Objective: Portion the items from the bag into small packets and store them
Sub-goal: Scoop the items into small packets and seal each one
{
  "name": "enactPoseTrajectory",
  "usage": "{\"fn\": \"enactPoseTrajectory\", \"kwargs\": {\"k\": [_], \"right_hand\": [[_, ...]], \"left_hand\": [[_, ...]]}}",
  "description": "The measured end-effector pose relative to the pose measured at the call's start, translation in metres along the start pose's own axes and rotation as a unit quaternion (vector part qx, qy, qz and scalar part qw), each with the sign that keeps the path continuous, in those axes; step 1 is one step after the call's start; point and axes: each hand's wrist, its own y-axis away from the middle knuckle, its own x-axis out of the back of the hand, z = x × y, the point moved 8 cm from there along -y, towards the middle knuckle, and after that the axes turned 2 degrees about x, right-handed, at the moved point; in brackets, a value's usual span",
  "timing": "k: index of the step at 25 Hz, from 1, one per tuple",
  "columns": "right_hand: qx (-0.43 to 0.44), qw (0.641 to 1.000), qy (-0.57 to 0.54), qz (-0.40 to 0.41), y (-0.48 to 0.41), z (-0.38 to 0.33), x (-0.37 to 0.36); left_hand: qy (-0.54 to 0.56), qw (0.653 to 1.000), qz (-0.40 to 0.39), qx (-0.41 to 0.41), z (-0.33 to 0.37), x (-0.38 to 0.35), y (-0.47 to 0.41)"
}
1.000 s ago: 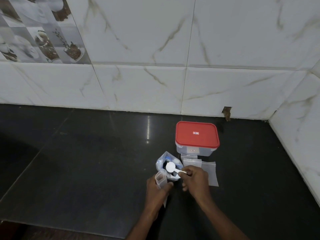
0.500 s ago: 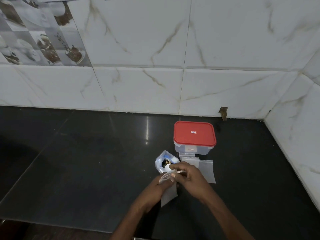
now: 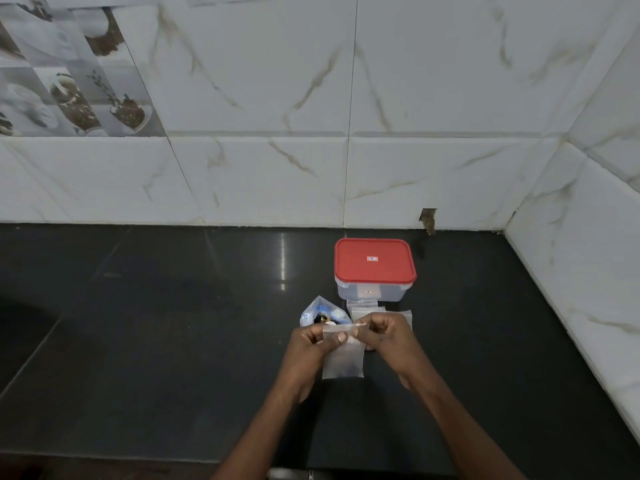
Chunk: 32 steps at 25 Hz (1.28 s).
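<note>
A small clear packet point(image 3: 343, 362) hangs between my hands above the dark counter, with a little dark content at its bottom. My left hand point(image 3: 313, 344) pinches the left end of its top strip and my right hand point(image 3: 384, 336) pinches the right end. Just behind my hands stands the open clear bag point(image 3: 318, 311) with blue print and dark items inside. A white spoon is not visible now. Spare empty packets point(image 3: 367, 310) lie flat behind my right hand. A clear box with a red lid point(image 3: 374, 261) stands closed farther back.
The black counter point(image 3: 156, 341) runs left and forward to its front edge. White marble-pattern tiles form the back wall and a side wall point(image 3: 588, 289) on the right, closing the corner.
My right hand no longer holds the white spoon. Both hands have pulled the small packet toward me and now pinch its top strip at either end.
</note>
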Motion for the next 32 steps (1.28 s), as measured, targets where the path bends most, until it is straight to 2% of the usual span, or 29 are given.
{"fn": "enactPoseTrajectory", "kwargs": {"k": [4,7,13,25,32], "right_hand": [[-0.039,0.998,-0.029,0.032,0.004,0.01,0.005],[-0.045,0.998,-0.03,0.019,0.009,0.011,-0.004],[-0.052,0.994,-0.079,0.06,0.015,0.015,0.001],[-0.058,0.995,-0.029,0.082,0.012,0.021,-0.005],[-0.051,0.993,-0.021,0.103,0.012,0.021,-0.006]], "left_hand": [[0.046,0.997,0.052,0.022,-0.004,0.01,0.002],[0.036,0.998,0.039,0.025,-0.003,0.003,0.007],[0.029,0.998,0.029,0.054,-0.004,-0.002,0.006],[0.003,0.995,0.031,0.092,-0.015,-0.007,-0.003],[-0.029,0.997,0.039,0.061,-0.015,-0.008,-0.009]]}}
